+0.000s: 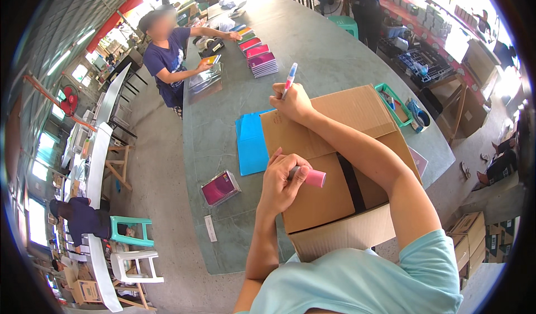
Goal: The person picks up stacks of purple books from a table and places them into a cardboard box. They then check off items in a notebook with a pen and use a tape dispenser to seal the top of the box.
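A closed brown cardboard box (321, 202) with a dark strip across its top stands in front of me on the grey-green table. My left hand (283, 183) is closed around a thick pink-ended cylinder (316, 178), over the box's left part; its exact kind is not clear. Near the box's far edge, my right hand (294, 103) grips a white, blue and red pen (290, 78), which points upward. Bright blue folders (251, 146) lie beside the box on its left, partly under it. Closer to the table's left edge rests a small stack of maroon spiral notebooks (219, 189).
Across the table (312, 46), another person (164, 57) reaches toward rows of coloured notebooks (261, 60). A green basket (393, 104) and a blue tape roll (419, 116) sit right of the box. A white paper strip (210, 228) lies near the left edge.
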`<action>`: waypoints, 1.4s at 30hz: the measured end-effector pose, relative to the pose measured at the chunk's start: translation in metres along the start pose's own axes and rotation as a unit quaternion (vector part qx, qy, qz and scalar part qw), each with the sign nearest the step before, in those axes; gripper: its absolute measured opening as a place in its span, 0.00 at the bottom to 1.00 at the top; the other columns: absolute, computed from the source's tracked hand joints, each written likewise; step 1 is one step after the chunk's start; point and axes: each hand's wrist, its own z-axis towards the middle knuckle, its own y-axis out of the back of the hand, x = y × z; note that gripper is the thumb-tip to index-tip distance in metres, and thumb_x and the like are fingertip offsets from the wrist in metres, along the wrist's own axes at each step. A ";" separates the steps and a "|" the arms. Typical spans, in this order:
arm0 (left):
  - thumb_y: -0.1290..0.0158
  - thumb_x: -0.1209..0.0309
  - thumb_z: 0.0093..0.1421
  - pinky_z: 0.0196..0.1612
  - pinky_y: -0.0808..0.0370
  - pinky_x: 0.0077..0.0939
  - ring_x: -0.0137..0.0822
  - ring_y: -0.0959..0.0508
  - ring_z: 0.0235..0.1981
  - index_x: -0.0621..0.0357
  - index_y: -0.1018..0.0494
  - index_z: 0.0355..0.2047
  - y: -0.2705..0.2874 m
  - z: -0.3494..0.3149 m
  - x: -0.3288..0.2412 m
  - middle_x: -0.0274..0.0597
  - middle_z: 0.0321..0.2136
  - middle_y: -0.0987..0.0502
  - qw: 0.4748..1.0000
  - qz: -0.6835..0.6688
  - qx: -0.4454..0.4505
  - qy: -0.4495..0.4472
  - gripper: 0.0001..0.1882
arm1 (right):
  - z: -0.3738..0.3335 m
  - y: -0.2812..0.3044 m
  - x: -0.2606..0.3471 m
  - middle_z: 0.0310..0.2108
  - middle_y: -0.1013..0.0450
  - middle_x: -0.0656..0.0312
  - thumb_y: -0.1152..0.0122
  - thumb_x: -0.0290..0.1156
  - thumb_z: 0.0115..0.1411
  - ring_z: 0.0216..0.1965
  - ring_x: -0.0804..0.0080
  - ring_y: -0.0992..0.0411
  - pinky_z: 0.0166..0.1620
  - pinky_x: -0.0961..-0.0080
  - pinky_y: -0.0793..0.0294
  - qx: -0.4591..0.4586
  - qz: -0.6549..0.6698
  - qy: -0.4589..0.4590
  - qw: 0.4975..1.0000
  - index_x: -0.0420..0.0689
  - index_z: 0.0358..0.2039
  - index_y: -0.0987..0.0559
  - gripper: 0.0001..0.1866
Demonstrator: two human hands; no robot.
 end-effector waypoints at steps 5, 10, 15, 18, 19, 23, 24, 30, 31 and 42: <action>0.53 0.50 0.66 0.65 0.47 0.49 0.32 0.29 0.27 0.55 0.25 0.28 0.002 0.000 0.000 0.32 0.20 0.26 1.000 0.007 0.013 0.009 0.22 | 0.000 -0.001 -0.002 0.18 0.27 0.51 0.41 0.30 0.47 0.24 0.46 0.26 0.32 0.56 0.26 -0.007 -0.005 0.009 1.000 0.41 0.18 0.29 0.09; 0.52 0.50 0.66 0.64 0.46 0.48 0.31 0.29 0.27 0.54 0.25 0.28 0.001 0.001 0.001 0.31 0.20 0.26 1.000 0.007 0.007 -0.007 0.21 | 0.001 -0.001 -0.002 0.17 0.28 0.51 0.41 0.30 0.47 0.24 0.47 0.26 0.32 0.56 0.26 -0.009 -0.003 0.015 1.000 0.41 0.18 0.30 0.09; 0.52 0.51 0.66 0.64 0.46 0.47 0.31 0.30 0.27 0.54 0.25 0.28 0.002 0.001 0.000 0.31 0.20 0.26 1.000 0.007 0.014 -0.001 0.21 | 0.000 0.001 0.000 0.17 0.28 0.51 0.41 0.30 0.47 0.24 0.47 0.27 0.32 0.56 0.26 -0.006 -0.006 0.010 1.000 0.41 0.17 0.30 0.09; 0.52 0.51 0.66 0.64 0.46 0.47 0.31 0.30 0.27 0.54 0.25 0.28 0.002 0.001 0.001 0.31 0.20 0.26 1.000 0.004 0.011 -0.003 0.21 | 0.001 0.000 0.000 0.17 0.28 0.51 0.41 0.29 0.47 0.24 0.48 0.26 0.32 0.56 0.26 -0.004 -0.007 0.003 1.000 0.41 0.17 0.30 0.08; 0.52 0.51 0.66 0.64 0.46 0.47 0.31 0.30 0.27 0.54 0.25 0.28 0.002 0.001 0.001 0.31 0.20 0.26 1.000 0.005 0.012 -0.002 0.21 | 0.001 0.000 -0.001 0.17 0.28 0.51 0.42 0.29 0.46 0.24 0.48 0.26 0.32 0.56 0.26 -0.004 -0.009 0.002 1.000 0.41 0.17 0.30 0.08; 0.52 0.51 0.66 0.64 0.47 0.46 0.31 0.30 0.27 0.55 0.25 0.28 0.002 0.000 0.002 0.31 0.20 0.27 1.000 -0.006 0.008 -0.001 0.21 | 0.000 -0.001 -0.002 0.17 0.28 0.51 0.42 0.29 0.46 0.24 0.48 0.26 0.32 0.56 0.26 -0.003 0.000 0.013 1.000 0.41 0.18 0.29 0.07; 0.52 0.51 0.66 0.64 0.47 0.46 0.31 0.30 0.27 0.55 0.25 0.28 0.002 0.000 0.001 0.31 0.20 0.27 1.000 -0.005 0.009 0.000 0.21 | 0.001 -0.002 -0.002 0.18 0.27 0.51 0.42 0.29 0.46 0.24 0.48 0.26 0.32 0.56 0.26 -0.001 -0.017 0.011 1.000 0.41 0.18 0.29 0.07; 0.53 0.51 0.66 0.64 0.46 0.45 0.31 0.29 0.28 0.55 0.26 0.28 0.000 0.002 0.000 0.32 0.21 0.26 1.000 0.009 0.020 0.008 0.21 | 0.000 -0.002 0.000 0.17 0.28 0.50 0.41 0.28 0.46 0.24 0.48 0.27 0.31 0.57 0.27 -0.010 -0.015 0.010 1.000 0.40 0.17 0.30 0.08; 0.52 0.52 0.66 0.64 0.46 0.45 0.32 0.29 0.28 0.55 0.26 0.28 0.001 0.002 0.001 0.32 0.21 0.26 1.000 0.007 0.017 0.007 0.20 | -0.001 -0.003 0.000 0.17 0.28 0.50 0.41 0.28 0.46 0.23 0.48 0.27 0.30 0.57 0.27 -0.020 -0.030 0.006 0.999 0.40 0.17 0.30 0.09; 0.48 0.56 0.65 0.61 0.39 0.43 0.35 0.30 0.25 0.55 0.26 0.27 -0.001 0.002 0.001 0.33 0.17 0.30 0.999 0.037 -0.010 -0.010 0.16 | -0.007 0.007 -0.001 0.17 0.29 0.49 0.40 0.29 0.45 0.24 0.47 0.27 0.30 0.56 0.27 0.007 0.007 0.002 1.000 0.39 0.17 0.30 0.09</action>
